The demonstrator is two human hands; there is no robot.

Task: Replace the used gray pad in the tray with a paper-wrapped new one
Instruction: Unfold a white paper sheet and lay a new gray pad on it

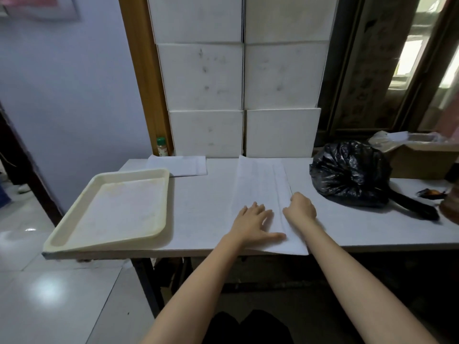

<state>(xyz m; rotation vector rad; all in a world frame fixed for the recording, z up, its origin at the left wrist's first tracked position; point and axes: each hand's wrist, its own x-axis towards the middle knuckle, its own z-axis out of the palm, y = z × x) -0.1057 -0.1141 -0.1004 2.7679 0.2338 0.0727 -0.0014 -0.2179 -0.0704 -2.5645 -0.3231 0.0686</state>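
A long white sheet of paper (258, 184) lies flat on the table, folded over lengthwise, with a fold edge running down its right side. My left hand (253, 219) presses flat on the paper's near part, fingers spread. My right hand (300, 207) rests on the folded right strip with its fingers curled; whether they pinch the paper is hidden. A cream plastic tray (159, 202) sits at the table's left end, overhanging the front corner; a pale liner seems to lie inside it. A smaller folded white sheet (183, 165) lies behind the tray.
The grey table (360, 232) stands against stacked white boxes (243, 95). On its right are a tied black rubbish bag (352, 175) and an open cardboard box (422, 157). A small green-capped bottle (162, 147) stands behind the tray. Glossy floor tiles lie to the left.
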